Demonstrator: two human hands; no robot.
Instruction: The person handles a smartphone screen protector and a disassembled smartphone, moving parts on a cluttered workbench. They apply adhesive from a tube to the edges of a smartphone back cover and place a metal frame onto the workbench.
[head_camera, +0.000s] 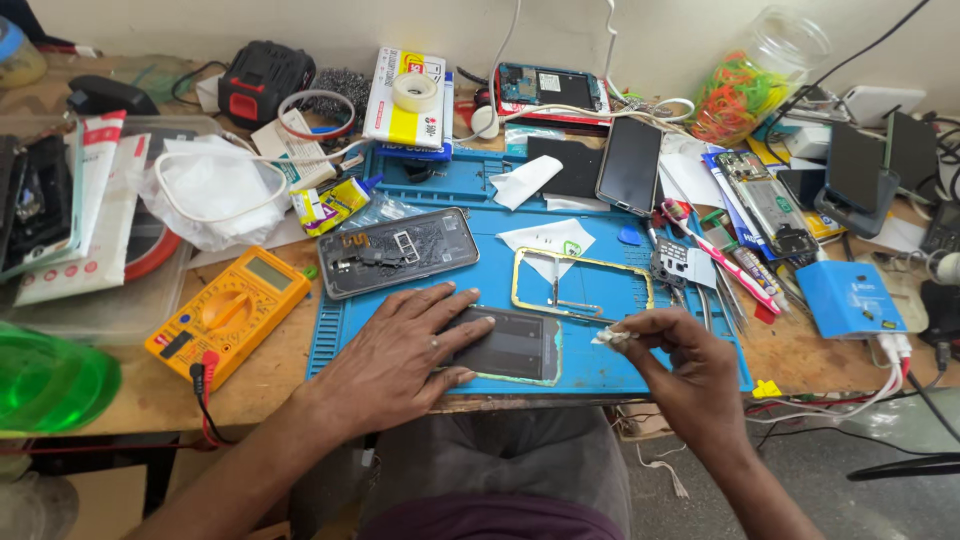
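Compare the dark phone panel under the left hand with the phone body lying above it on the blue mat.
The dark phone panel is plain and glossy; the phone body shows exposed parts and a metal plate. The left hand presses the panel, while the body lies untouched. The panel sits at the blue mat's near edge, the body farther back. Both are flat, dark rectangles.

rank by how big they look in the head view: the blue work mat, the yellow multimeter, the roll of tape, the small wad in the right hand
1. blue work mat, by far the largest
2. yellow multimeter
3. roll of tape, though it lies farther from the camera, so it may look smaller than it is
4. small white wad pinched in the right hand
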